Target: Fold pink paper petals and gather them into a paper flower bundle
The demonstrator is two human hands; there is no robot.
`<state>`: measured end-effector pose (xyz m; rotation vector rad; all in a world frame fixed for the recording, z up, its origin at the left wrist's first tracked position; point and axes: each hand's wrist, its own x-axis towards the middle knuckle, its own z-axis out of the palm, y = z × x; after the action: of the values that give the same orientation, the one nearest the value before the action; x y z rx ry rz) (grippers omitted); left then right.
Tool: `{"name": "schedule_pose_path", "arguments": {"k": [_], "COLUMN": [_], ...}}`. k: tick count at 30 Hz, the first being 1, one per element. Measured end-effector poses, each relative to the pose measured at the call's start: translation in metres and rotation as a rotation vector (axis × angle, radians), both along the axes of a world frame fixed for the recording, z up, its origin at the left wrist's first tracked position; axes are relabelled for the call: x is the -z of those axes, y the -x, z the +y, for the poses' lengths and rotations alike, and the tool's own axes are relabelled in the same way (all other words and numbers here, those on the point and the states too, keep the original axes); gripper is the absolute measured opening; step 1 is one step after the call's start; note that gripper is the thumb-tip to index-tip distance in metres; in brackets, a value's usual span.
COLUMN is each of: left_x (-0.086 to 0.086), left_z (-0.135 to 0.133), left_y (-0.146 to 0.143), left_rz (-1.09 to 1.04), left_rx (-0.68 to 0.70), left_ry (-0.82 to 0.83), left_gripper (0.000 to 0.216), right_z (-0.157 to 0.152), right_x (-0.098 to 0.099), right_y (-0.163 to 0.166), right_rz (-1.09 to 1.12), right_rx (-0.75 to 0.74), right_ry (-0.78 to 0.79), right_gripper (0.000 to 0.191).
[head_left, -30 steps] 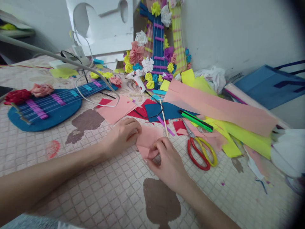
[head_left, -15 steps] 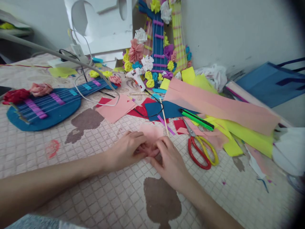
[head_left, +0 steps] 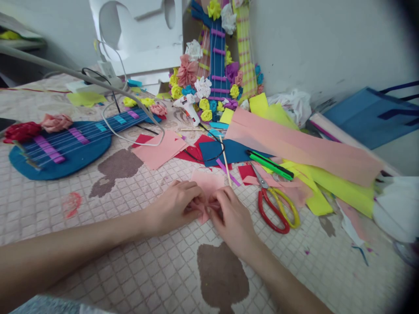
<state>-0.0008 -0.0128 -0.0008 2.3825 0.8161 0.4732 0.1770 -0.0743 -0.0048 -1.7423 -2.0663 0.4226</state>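
Observation:
Between my two hands a piece of pink crepe paper [head_left: 208, 181] is bunched into folds, its flat upper part spreading away from me on the table. My left hand [head_left: 176, 203] pinches the folds from the left, fingertips curled over them. From the right, my right hand [head_left: 231, 218] grips the same paper with thumb and fingers. A pale wooden stick [head_left: 225, 160] lies just beyond my right hand. To the right rest scissors [head_left: 278, 207] with one red and one yellow handle, and a green utility knife [head_left: 270, 165] sits above them.
A blue paper guitar [head_left: 65, 150] with red and pink flowers lies at left. A white glue gun [head_left: 188, 108] stands near flower-decked guitars [head_left: 218, 56]; its black cord loops over blue paper [head_left: 229, 152]. Pink sheet [head_left: 294, 141] and yellow strips [head_left: 340, 187] cover the right. A white cable [head_left: 131, 141] curves at left.
The pink paper's gathered middle is squeezed tighter, and a small tip now shows below it between the hands. My right fingers have shifted slightly; everything else stays put.

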Motion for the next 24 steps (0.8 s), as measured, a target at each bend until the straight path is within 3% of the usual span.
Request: {"name": "schedule_pose_path", "arguments": {"k": [24], "left_x": [-0.0027], "left_z": [-0.0029], "left_y": [-0.0036], "left_rz": [0.045], "left_rx": [-0.059], "left_ry": [-0.003], "left_gripper": [0.013], "right_z": [-0.0012], "right_x": [0.0019], "right_y": [0.0017], "right_rz": [-0.016], "right_rx": [0.004], "right_ry": [-0.016], "right_gripper": [0.002]}}
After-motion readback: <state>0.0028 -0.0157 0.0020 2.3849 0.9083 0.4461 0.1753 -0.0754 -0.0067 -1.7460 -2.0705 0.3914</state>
